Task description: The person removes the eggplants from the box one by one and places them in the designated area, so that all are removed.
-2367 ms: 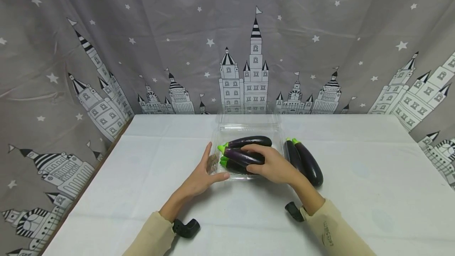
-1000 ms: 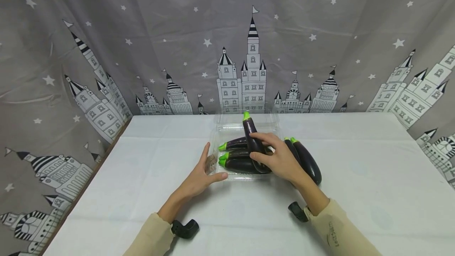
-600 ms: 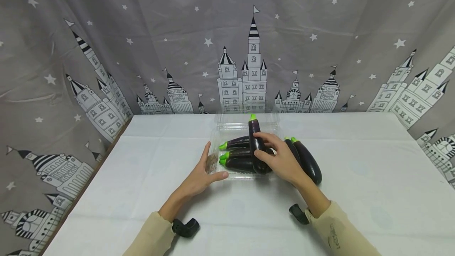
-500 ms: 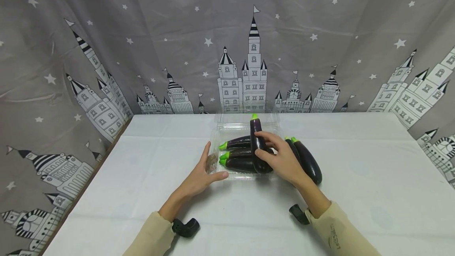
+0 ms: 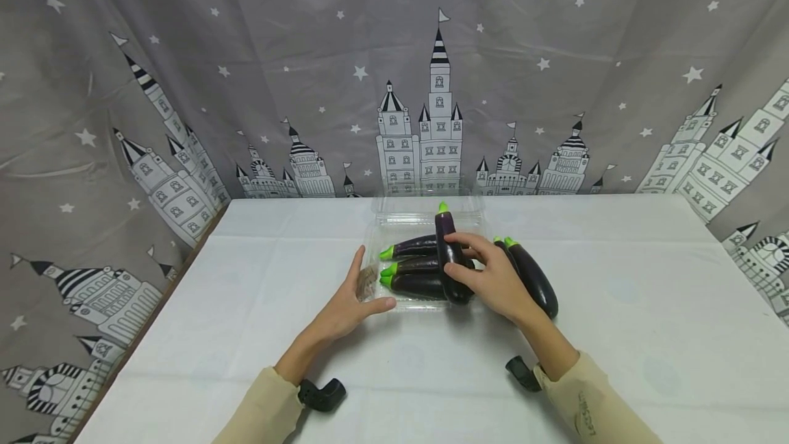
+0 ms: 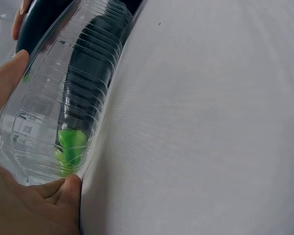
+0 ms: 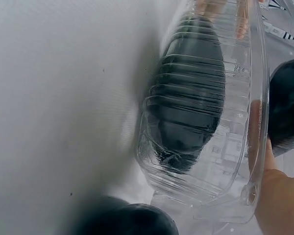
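My right hand (image 5: 493,278) grips a dark purple eggplant (image 5: 448,245) by its middle, thumb on the near side. Its green stem points to the back, and it lies crosswise over several eggplants (image 5: 414,285) set in a row inside a clear plastic clamshell container (image 5: 425,307). Those have their green stems to the left. My left hand (image 5: 345,310) holds the container's left end, thumb along the front rim and other fingers around the end wall. In the left wrist view, the fingertips (image 6: 72,185) press at the container's lower corner.
Two more eggplants (image 5: 535,283) lie on the white tablecloth (image 5: 647,293) just right of the container. The container's open lid (image 5: 428,204) leans back toward the grey castle-print curtain (image 5: 308,74) behind the table.
My right hand has lifted an eggplant off the row, turned it from stem-left to stem-back, and shifted it slightly right. My left hand has stayed on the container.
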`<action>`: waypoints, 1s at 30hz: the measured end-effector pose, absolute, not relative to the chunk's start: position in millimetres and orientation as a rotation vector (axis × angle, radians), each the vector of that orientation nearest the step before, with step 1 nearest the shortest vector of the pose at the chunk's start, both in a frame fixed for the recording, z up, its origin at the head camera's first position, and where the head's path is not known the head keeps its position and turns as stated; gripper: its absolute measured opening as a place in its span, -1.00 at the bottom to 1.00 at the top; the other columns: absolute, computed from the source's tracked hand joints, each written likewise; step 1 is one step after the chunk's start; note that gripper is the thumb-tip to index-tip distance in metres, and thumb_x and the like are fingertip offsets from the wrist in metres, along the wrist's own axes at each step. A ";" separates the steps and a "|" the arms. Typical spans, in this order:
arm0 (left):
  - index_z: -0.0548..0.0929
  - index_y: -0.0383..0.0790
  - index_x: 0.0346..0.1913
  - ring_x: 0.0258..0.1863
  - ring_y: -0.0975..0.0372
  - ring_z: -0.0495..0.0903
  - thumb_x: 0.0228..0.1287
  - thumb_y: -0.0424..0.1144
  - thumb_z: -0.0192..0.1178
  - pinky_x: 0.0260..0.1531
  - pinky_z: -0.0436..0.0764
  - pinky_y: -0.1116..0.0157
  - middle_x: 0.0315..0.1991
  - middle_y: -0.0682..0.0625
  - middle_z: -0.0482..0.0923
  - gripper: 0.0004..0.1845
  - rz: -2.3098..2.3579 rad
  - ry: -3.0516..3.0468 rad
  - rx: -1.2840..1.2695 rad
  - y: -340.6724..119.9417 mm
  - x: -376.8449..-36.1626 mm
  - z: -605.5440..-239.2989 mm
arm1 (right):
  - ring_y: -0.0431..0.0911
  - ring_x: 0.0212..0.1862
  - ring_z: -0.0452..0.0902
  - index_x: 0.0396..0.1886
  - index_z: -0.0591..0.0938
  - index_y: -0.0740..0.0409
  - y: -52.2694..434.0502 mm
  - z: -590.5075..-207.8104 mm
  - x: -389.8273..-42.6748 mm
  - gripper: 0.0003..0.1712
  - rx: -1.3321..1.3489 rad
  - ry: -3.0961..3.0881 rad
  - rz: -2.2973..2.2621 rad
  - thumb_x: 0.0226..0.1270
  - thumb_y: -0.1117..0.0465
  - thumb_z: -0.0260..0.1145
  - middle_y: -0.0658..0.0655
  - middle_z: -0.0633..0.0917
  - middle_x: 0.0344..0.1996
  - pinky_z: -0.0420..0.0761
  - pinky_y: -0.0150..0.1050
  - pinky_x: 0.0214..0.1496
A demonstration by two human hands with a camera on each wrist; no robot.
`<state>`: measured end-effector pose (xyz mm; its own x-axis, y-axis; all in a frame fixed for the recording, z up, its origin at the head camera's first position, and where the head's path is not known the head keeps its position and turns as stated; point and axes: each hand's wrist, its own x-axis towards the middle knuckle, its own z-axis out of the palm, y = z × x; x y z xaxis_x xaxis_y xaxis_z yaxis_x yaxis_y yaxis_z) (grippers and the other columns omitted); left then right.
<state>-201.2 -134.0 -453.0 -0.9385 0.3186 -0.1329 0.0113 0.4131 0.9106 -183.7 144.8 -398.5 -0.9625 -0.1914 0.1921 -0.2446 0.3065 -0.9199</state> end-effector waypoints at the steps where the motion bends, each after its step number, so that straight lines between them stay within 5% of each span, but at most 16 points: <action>1: -0.36 0.07 0.59 0.53 -0.08 -0.28 0.13 0.09 0.42 0.38 -0.20 -0.22 0.58 -0.22 -0.28 0.26 1.535 2.386 0.288 -133.8 -201.1 -452.8 | 0.16 0.21 0.48 0.27 0.56 0.01 145.3 -399.0 -183.7 -0.46 0.420 -2.503 1.765 0.28 0.17 0.38 0.09 0.48 0.31 0.47 0.22 0.15; 6: -0.36 0.08 0.59 0.53 -0.07 -0.27 0.14 0.06 0.42 0.38 -0.21 -0.21 0.57 -0.22 -0.27 0.25 1.542 2.383 0.291 -133.4 -201.2 -453.1 | 0.18 0.20 0.48 0.25 0.57 0.03 148.3 -400.3 -183.3 -0.47 0.425 -2.498 1.716 0.26 0.16 0.40 0.10 0.49 0.29 0.35 0.26 0.26; 18: -0.36 0.06 0.59 0.53 -0.09 -0.22 0.13 0.07 0.43 0.38 -0.17 -0.22 0.56 -0.27 -0.18 0.26 1.559 2.368 0.293 -133.8 -201.0 -453.7 | 0.25 0.23 0.45 0.27 0.55 0.11 165.4 -395.2 -181.6 -0.48 0.453 -2.510 1.671 0.32 0.19 0.38 0.20 0.47 0.28 0.60 0.04 0.06; 30: -0.36 0.07 0.59 0.53 -0.11 -0.19 0.14 0.07 0.42 0.38 -0.16 -0.23 0.55 -0.28 -0.12 0.25 1.540 2.381 0.290 -133.4 -200.8 -452.3 | 0.32 0.27 0.35 0.31 0.50 0.15 224.2 -378.8 -179.5 -0.48 0.428 -2.668 1.504 0.40 0.15 0.32 0.26 0.44 0.29 0.44 0.28 0.17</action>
<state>-200.8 -133.4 -452.3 -0.9376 0.3216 -0.1320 0.0114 0.4081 0.9128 -179.5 224.2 -378.8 -0.9605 -0.2147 0.1771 -0.2627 0.4889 -0.8318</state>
